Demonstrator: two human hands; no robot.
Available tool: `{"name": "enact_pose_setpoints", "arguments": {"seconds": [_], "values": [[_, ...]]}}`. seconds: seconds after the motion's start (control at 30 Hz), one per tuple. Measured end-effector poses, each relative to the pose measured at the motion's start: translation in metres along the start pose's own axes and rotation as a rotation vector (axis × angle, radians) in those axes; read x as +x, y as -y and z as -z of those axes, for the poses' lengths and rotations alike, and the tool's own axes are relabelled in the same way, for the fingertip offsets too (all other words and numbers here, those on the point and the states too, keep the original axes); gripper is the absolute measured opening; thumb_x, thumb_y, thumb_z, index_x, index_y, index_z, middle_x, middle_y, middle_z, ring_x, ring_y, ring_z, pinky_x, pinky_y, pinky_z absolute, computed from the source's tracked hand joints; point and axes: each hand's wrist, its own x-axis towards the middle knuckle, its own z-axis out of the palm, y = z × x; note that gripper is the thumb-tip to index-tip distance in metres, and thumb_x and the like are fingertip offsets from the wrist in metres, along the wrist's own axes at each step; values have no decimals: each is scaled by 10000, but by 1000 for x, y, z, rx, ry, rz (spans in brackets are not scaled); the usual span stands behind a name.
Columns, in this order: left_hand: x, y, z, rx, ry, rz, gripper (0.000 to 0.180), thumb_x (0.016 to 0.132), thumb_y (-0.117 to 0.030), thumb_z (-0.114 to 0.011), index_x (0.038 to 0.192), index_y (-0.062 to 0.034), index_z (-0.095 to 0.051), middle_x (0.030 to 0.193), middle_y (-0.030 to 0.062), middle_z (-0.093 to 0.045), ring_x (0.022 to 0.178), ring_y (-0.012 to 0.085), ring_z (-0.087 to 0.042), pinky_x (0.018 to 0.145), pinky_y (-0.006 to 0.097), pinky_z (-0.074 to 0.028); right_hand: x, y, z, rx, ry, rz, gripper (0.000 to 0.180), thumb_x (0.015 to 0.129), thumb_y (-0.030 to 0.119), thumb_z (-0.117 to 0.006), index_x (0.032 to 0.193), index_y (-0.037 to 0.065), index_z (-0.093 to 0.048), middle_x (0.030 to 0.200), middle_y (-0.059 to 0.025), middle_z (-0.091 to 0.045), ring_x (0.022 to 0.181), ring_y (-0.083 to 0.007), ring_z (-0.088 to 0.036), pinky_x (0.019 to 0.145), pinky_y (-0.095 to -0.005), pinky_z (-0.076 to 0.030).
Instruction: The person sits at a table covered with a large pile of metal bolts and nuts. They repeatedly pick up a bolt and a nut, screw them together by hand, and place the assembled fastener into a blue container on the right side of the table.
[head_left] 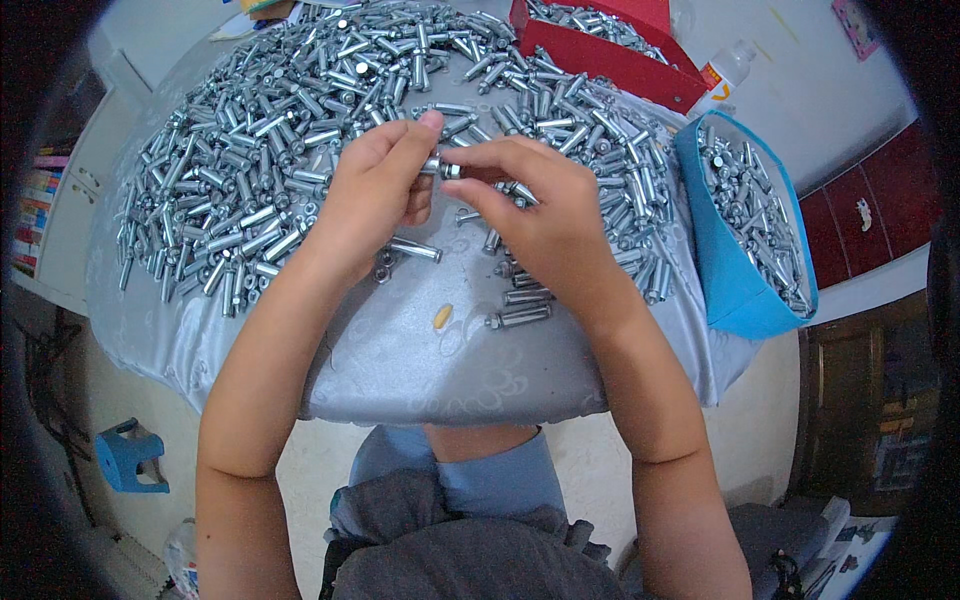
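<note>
Over the middle of the table my left hand (pixel 365 190) is closed around a metal expansion bolt (pixel 432 167), thumb up. Most of the bolt is hidden in that hand; its end points to the right. At this end my right hand (pixel 550 195) pinches a nut (pixel 453 171) between thumb and forefinger. Whether the nut is fully on the thread I cannot tell. Beneath my left hand a single expansion bolt (pixel 415 249) lies beside some loose nuts (pixel 382 268). Several finished-looking bolts (pixel 520 316) lie in a row under my right forearm.
A large heap of expansion bolts (pixel 290 130) covers the far and left table. More fill a blue fabric bin (pixel 740 290) at the right and a red box (pixel 610 68) at the back. A white bottle (pixel 728 70) stands between them. A small yellow piece (pixel 442 317) lies on the grey tablecloth (pixel 390 370).
</note>
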Motion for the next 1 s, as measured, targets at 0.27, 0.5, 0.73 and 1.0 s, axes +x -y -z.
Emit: {"name": "enact_pose_setpoints", "arguments": {"seconds": [0.27,0.5,0.73,1.0], "values": [[0,-4,1,17,-56,-17,298,856,-339,-498,712,-79,-474,498,-57,-340,412,39,-294,392,200,-239,3,8,8,-73,11,-104,207,735,158,-634,886,30,-574,770,-120,-559,600,-254,-538,557,-300,-446],[-1,-4,2,23,10,13,300,857,-347,-494,708,-88,-466,494,-62,-332,416,36,-297,401,200,-249,1,-15,6,-191,94,165,277,711,167,-650,945,56,-552,769,-96,-552,630,-210,-546,562,-299,-451],[1,0,6,54,-5,-18,314,846,-382,-493,720,-95,-474,498,-53,-343,402,41,-289,380,202,-215,3,5,7,-106,32,-45,246,720,112,-645,940,44,-558,724,-61,-540,603,-151,-509,537,-241,-416],[0,-4,5,58,7,-11,295,856,-354,-490,718,-94,-481,493,-63,-331,404,36,-273,383,199,-204,-1,-5,10,-248,135,11,236,732,188,-626,903,58,-530,811,-101,-543,606,-254,-553,524,-313,-445]]}}
